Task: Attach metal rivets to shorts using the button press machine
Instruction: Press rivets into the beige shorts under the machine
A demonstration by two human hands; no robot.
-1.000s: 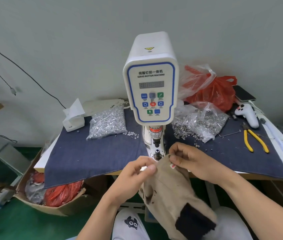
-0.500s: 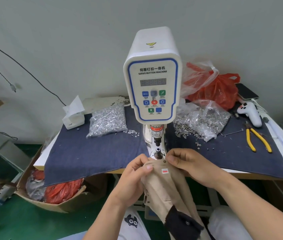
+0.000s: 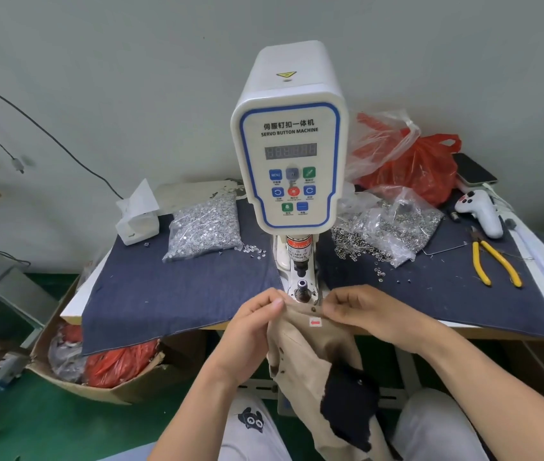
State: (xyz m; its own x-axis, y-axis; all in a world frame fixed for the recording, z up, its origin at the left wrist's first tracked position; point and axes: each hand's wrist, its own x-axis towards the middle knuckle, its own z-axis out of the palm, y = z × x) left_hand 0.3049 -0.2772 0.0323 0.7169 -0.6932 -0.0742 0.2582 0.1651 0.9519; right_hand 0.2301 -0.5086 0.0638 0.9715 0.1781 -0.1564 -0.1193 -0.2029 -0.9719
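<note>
1. One button machine (image 3: 289, 168) before me.
2. One pair of tan shorts (image 3: 310, 357).
3. Two clear bags of metal pieces: left (image 3: 205, 227), right (image 3: 393, 227).
4. One yellow-handled pliers (image 3: 493, 261).

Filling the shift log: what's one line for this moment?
left hand pinches shorts | right hand pinches shorts | waistband at machine die

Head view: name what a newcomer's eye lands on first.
The white servo button machine towers at centre. Just below its press post, the left hand and right hand pinch the tan shorts taut. A red plastic bag glows at back right.
</note>
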